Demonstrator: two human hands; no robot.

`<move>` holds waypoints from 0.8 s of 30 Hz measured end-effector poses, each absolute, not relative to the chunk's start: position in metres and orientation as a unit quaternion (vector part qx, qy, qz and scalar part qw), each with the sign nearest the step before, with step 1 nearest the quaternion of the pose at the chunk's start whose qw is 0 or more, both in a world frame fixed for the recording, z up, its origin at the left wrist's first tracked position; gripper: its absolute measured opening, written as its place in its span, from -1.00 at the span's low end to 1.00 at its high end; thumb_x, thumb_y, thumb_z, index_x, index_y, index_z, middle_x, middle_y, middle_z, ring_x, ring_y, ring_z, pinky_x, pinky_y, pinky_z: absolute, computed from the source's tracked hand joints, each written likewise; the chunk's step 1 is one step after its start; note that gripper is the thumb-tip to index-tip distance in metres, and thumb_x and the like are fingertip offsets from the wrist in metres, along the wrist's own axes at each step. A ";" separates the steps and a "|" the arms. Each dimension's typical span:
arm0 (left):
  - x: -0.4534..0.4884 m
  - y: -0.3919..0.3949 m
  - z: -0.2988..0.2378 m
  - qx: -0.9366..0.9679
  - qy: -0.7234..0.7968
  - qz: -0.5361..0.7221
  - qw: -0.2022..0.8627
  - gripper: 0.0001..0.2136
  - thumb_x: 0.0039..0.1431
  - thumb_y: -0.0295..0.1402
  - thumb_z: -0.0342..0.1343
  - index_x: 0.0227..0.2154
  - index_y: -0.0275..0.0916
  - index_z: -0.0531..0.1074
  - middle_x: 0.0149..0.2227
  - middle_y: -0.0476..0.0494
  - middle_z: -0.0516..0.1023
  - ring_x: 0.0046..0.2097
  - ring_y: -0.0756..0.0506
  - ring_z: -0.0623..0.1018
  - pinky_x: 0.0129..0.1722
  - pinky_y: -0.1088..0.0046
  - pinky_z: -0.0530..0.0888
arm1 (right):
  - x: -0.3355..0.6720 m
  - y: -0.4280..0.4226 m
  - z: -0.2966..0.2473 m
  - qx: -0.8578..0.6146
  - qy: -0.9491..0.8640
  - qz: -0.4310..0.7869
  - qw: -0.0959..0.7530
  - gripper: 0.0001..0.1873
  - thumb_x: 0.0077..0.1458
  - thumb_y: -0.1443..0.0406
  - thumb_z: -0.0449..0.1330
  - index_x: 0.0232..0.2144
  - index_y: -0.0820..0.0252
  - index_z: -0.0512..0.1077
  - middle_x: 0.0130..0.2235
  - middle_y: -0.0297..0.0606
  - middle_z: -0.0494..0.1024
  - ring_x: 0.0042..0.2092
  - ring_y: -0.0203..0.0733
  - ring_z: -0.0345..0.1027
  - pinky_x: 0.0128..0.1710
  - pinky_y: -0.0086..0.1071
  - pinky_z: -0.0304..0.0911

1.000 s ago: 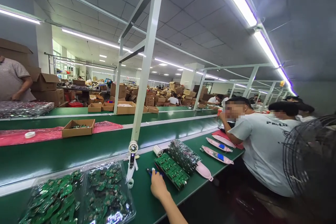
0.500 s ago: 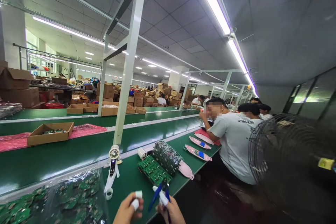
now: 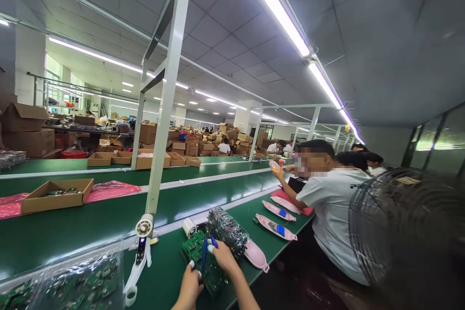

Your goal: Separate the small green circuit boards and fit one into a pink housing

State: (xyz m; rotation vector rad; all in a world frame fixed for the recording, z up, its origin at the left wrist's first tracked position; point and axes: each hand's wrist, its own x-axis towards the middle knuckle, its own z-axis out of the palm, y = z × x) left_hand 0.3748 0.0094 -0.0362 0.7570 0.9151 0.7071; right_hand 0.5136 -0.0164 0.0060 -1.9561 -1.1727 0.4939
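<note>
Blue-handled pliers (image 3: 205, 254) stand nearly upright above loose green circuit boards (image 3: 194, 247) on a green bench belt (image 3: 160, 283), closed in the right hand. Their tips are hidden.

From the left, a clear plastic bag (image 3: 83, 283) of further circuit boards lies at the near edge of the belt. Next, a white device (image 3: 140, 252) with a round head stands on its base beside the bag. The left hand (image 3: 189, 289), fingers partly curled and a white finger cot on one fingertip, sits just right of the device; whether it holds anything cannot be told. The right hand (image 3: 225, 257) is closed around the pliers. A stack of plastic-wrapped boards (image 3: 227, 231) rises just behind it, with a white tape roll (image 3: 189, 226) to its left. A pink plastic shell (image 3: 256, 255) touches the stack. Two blue-marked pink shells (image 3: 275, 226) lie further right, before a co-worker (image 3: 330, 213) in a white T-shirt.
</note>
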 end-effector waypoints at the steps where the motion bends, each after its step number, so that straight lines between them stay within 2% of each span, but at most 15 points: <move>1: 0.375 0.009 -0.035 0.335 0.421 0.326 0.778 -0.81 0.26 -0.35 0.04 -0.10 -0.28 0.37 -0.22 -0.08 0.50 -0.29 -0.06 0.51 -0.27 0.31 0.48 | 0.514 -0.015 0.004 -0.769 -0.454 0.198 0.404 -0.76 0.16 0.16 0.19 -0.31 0.24 0.48 -0.22 -0.28 0.58 -0.13 -0.16 0.45 -0.02 -0.13 0.27; 4: 0.373 0.006 -0.029 0.296 0.409 0.328 0.798 -0.87 0.26 -0.40 0.03 -0.17 -0.29 0.39 -0.30 -0.03 0.50 -0.36 -0.02 0.50 -0.33 0.38 0.47 | 0.516 -0.016 -0.001 -0.761 -0.422 0.198 0.451 -0.86 0.10 0.29 0.19 -0.32 0.24 0.49 -0.23 -0.22 0.60 -0.11 -0.11 0.45 0.01 -0.12 0.22; 6: 0.370 0.005 -0.023 0.268 0.412 0.332 0.805 -0.90 0.26 -0.43 0.02 -0.19 -0.29 0.37 -0.33 -0.01 0.48 -0.39 0.00 0.49 -0.37 0.41 0.47 | 0.517 -0.018 0.001 -0.748 -0.398 0.193 0.495 -0.80 0.02 0.32 0.16 -0.29 0.23 0.51 -0.21 -0.15 0.62 -0.11 -0.03 0.45 0.00 -0.14 0.20; 9: 0.363 0.003 -0.011 0.229 0.423 0.347 0.805 -0.90 0.27 -0.49 -0.04 -0.18 -0.28 0.32 -0.33 -0.02 0.46 -0.38 0.00 0.50 -0.40 0.45 0.45 | 0.515 -0.022 0.012 -0.705 -0.365 0.198 0.575 -0.68 -0.13 0.26 0.15 -0.27 0.23 0.53 -0.20 -0.13 0.64 -0.08 0.06 0.44 0.00 -0.19 0.20; 12: 0.352 0.001 0.005 0.223 0.399 0.389 0.800 -0.85 0.27 -0.50 -0.09 -0.14 -0.21 0.26 -0.31 -0.01 0.45 -0.39 0.04 0.48 -0.36 0.51 0.44 | 0.504 -0.033 0.031 -0.636 -0.343 0.232 0.651 -0.64 -0.26 0.18 0.21 -0.36 0.23 0.54 -0.25 -0.17 0.65 -0.09 0.06 0.44 -0.05 -0.23 0.26; 15: 0.337 0.001 0.019 0.253 0.350 0.416 0.800 -0.84 0.25 -0.41 -0.04 -0.13 -0.14 0.30 -0.35 0.01 0.49 -0.42 0.03 0.49 -0.32 0.49 0.46 | 0.482 -0.053 0.047 -0.565 -0.327 0.278 0.705 -0.63 -0.26 0.13 0.23 -0.35 0.20 0.55 -0.23 -0.18 0.64 -0.09 0.02 0.46 -0.10 -0.25 0.33; 17: 0.325 0.001 0.023 0.284 0.317 0.413 0.805 -0.82 0.14 -0.36 0.11 -0.17 -0.14 0.38 -0.36 -0.01 0.55 -0.37 -0.03 0.54 -0.28 0.44 0.48 | 0.465 -0.071 0.050 -0.516 -0.301 0.315 0.737 -0.64 -0.24 0.12 0.28 -0.34 0.16 0.56 -0.21 -0.20 0.64 -0.07 -0.01 0.46 -0.07 -0.25 0.34; 20: 0.305 0.002 0.018 0.323 0.283 0.407 0.807 -0.61 -0.13 -0.22 0.34 -0.19 -0.14 0.44 -0.28 -0.06 0.62 -0.22 -0.15 0.60 -0.22 0.36 0.50 | 0.447 -0.102 0.037 -0.395 -0.224 0.440 0.775 -0.69 -0.32 0.13 0.41 -0.43 0.10 0.59 -0.22 -0.22 0.66 0.00 0.01 0.45 0.03 -0.22 0.30; 22: 0.289 0.002 0.009 0.339 0.278 0.401 0.804 -0.46 -0.30 -0.10 0.41 -0.18 -0.16 0.46 -0.24 -0.10 0.64 -0.13 -0.23 0.59 -0.16 0.32 0.51 | 0.441 -0.124 0.020 -0.297 -0.190 0.516 0.780 -0.71 -0.38 0.17 0.47 -0.46 0.04 0.61 -0.19 -0.22 0.66 0.04 0.04 0.43 0.10 -0.16 0.24; 24: 0.271 0.003 -0.001 0.350 0.280 0.398 0.801 -0.37 -0.42 -0.03 0.43 -0.20 -0.18 0.48 -0.22 -0.14 0.65 -0.05 -0.29 0.58 -0.09 0.27 0.50 | 0.438 -0.146 0.002 -0.239 -0.186 0.527 0.794 -0.70 -0.34 0.18 0.47 -0.40 -0.06 0.62 -0.12 -0.24 0.65 0.06 0.05 0.43 0.14 -0.07 0.20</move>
